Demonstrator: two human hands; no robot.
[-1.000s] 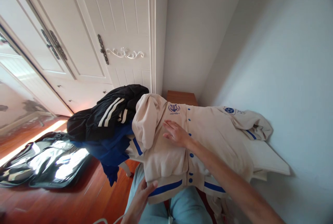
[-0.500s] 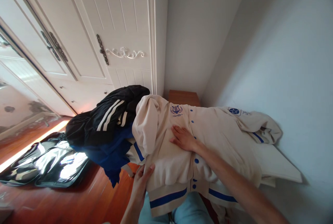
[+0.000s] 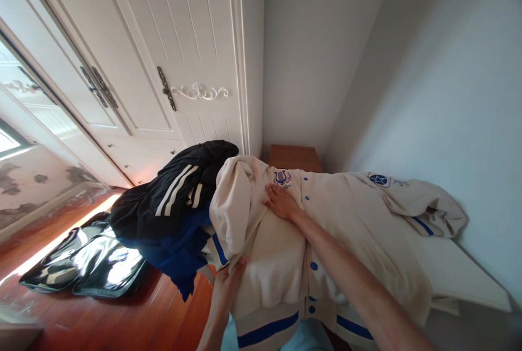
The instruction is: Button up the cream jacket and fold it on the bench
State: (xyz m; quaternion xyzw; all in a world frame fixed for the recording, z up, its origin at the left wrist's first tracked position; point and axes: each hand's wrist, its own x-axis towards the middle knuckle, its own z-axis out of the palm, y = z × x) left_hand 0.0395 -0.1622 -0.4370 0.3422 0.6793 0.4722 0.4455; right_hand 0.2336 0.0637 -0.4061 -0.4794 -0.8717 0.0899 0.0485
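Two hands have crept up the cream jacket (image 3: 346, 220) over the last second. The right hand (image 3: 280, 202), which a second ago lay mid-chest beside the blue buttons, now rests flat with fingers spread just under the blue lyre crest (image 3: 282, 177), at about 12 o'clock from where it was. The left hand (image 3: 228, 286) has slid from the blue-striped hem (image 3: 267, 331) up along the jacket's left edge and now pinches the cloth there, thumb over the fabric, just below the folded-in sleeve (image 3: 230, 204). Judging from that, the front is being smoothed and its side edge gathered rather than lifted.

From the right hand, the jacket runs out toward 3 o'clock, its far sleeve with the star patch (image 3: 378, 179) lying on the white surface (image 3: 460, 275) by the wall. At 9 o'clock from that hand, touching the cream sleeve, sits the black striped jacket (image 3: 171, 199) heaped on a blue garment (image 3: 175, 248). A shiny black bag (image 3: 81, 261) lies on the wooden floor (image 3: 122, 318), well apart.
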